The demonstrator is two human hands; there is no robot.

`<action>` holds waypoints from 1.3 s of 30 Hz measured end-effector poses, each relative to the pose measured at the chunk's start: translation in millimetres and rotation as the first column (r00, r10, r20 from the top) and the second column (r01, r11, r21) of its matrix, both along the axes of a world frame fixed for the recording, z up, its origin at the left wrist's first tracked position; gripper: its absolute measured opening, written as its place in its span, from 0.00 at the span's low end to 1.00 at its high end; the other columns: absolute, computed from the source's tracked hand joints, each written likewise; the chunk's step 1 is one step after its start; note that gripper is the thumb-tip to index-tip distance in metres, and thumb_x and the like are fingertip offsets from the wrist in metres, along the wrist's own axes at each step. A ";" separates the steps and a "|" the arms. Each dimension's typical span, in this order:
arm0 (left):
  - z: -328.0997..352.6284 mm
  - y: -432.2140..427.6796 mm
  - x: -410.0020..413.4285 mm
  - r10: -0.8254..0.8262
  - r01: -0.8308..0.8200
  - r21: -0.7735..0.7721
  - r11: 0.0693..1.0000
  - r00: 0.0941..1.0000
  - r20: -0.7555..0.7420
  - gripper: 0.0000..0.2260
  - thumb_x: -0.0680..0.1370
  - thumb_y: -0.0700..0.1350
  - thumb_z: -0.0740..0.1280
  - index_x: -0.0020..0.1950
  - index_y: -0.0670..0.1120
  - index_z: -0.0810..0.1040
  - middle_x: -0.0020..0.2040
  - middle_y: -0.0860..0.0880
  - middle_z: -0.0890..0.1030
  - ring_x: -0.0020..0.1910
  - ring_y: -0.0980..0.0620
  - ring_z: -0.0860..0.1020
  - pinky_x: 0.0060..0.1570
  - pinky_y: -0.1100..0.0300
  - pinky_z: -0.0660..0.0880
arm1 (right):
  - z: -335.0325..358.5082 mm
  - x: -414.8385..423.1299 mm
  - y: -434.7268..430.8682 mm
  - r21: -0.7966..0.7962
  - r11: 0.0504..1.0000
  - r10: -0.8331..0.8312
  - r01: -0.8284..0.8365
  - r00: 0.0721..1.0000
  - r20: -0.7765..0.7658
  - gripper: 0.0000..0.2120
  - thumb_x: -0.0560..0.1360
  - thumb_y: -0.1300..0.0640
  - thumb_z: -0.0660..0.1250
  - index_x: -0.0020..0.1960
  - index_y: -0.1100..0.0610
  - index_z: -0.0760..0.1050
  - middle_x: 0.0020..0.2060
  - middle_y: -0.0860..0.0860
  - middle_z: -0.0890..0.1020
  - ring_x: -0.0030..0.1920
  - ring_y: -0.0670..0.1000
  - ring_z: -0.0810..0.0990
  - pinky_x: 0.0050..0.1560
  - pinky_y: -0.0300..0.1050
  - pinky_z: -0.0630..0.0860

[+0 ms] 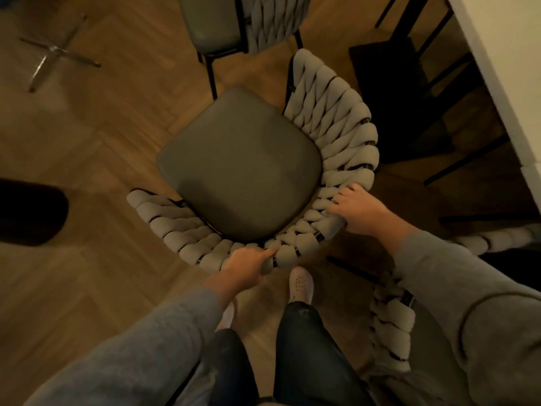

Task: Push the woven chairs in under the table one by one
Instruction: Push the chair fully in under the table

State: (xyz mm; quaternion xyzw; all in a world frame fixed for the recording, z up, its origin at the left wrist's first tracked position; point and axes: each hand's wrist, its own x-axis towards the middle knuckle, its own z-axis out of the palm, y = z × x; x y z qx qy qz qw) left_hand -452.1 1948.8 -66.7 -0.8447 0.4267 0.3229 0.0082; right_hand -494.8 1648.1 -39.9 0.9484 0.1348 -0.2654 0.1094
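Note:
A woven chair (243, 165) with a grey padded seat and a thick braided beige backrest stands on the wood floor right below me. My left hand (248, 266) grips the lower curve of its backrest, fingers wrapped over the braid. My right hand (358, 210) holds the backrest's right side, fingers curled over the top of the rim. The white table (503, 68) runs along the upper right edge, its dark legs beside the chair's back. The chair's seat faces away from the table.
A second woven chair (234, 22) stands at the top centre. Part of a third woven backrest (392, 323) shows under my right arm. A chrome star base (55, 51) lies upper left, a dark object (29, 212) at the left edge. My feet (300, 284) are just behind the chair.

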 end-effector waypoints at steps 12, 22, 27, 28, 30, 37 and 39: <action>16.5 190.7 82.2 -0.275 0.261 0.167 0.951 0.959 0.065 0.30 0.77 0.43 0.62 0.77 0.58 0.57 0.61 0.50 0.78 0.52 0.48 0.78 0.42 0.57 0.69 | 0.5 18.2 160.7 0.092 0.995 -0.015 0.031 0.987 -0.163 0.40 0.70 0.42 0.71 0.76 0.44 0.56 0.70 0.51 0.67 0.72 0.56 0.63 0.73 0.62 0.51; 10.9 242.8 56.6 -0.205 0.195 0.100 0.976 0.974 0.095 0.35 0.75 0.51 0.69 0.77 0.53 0.55 0.65 0.48 0.74 0.57 0.47 0.77 0.49 0.53 0.76 | 7.6 -6.7 250.2 0.056 0.966 -0.243 0.251 0.962 -0.127 0.23 0.75 0.50 0.62 0.69 0.43 0.66 0.50 0.49 0.80 0.47 0.51 0.78 0.47 0.47 0.76; 7.6 278.4 33.9 -0.322 0.312 0.119 0.943 0.943 0.082 0.29 0.79 0.43 0.62 0.77 0.55 0.54 0.62 0.48 0.77 0.53 0.47 0.79 0.48 0.52 0.77 | 3.7 -60.6 311.7 0.073 0.940 -0.320 0.334 0.935 -0.154 0.17 0.74 0.52 0.62 0.62 0.48 0.73 0.46 0.49 0.80 0.43 0.51 0.77 0.39 0.44 0.71; 8.8 286.8 33.8 -0.368 0.355 0.142 0.924 0.927 0.071 0.28 0.80 0.43 0.61 0.77 0.55 0.55 0.61 0.48 0.77 0.52 0.48 0.79 0.47 0.53 0.76 | 2.1 -71.5 321.8 0.083 0.932 -0.337 0.353 0.928 -0.160 0.17 0.74 0.53 0.62 0.63 0.49 0.73 0.46 0.50 0.80 0.43 0.51 0.78 0.38 0.44 0.70; 10.7 300.4 33.4 -0.453 0.437 0.180 0.881 0.890 0.057 0.27 0.80 0.43 0.60 0.77 0.55 0.56 0.60 0.48 0.78 0.51 0.47 0.79 0.45 0.52 0.74 | -3.5 -91.5 340.3 0.137 0.911 -0.368 0.390 0.916 -0.160 0.18 0.75 0.53 0.62 0.64 0.49 0.72 0.48 0.50 0.80 0.44 0.52 0.78 0.38 0.45 0.69; 22.6 307.3 47.9 -0.655 0.619 0.296 0.728 0.755 0.030 0.29 0.80 0.40 0.59 0.78 0.57 0.53 0.60 0.48 0.77 0.55 0.46 0.78 0.46 0.52 0.72 | -9.7 -143.8 388.9 0.318 0.797 -0.464 0.513 0.858 -0.219 0.17 0.73 0.47 0.64 0.61 0.49 0.72 0.46 0.50 0.80 0.43 0.53 0.78 0.38 0.44 0.67; 21.6 294.1 54.5 -0.699 0.655 0.318 0.686 0.715 0.036 0.31 0.80 0.39 0.60 0.78 0.57 0.51 0.63 0.48 0.77 0.58 0.46 0.77 0.53 0.51 0.74 | -10.1 -150.2 377.1 0.333 0.774 -0.497 0.538 0.843 -0.207 0.21 0.72 0.44 0.65 0.64 0.46 0.71 0.49 0.49 0.81 0.47 0.53 0.79 0.45 0.48 0.73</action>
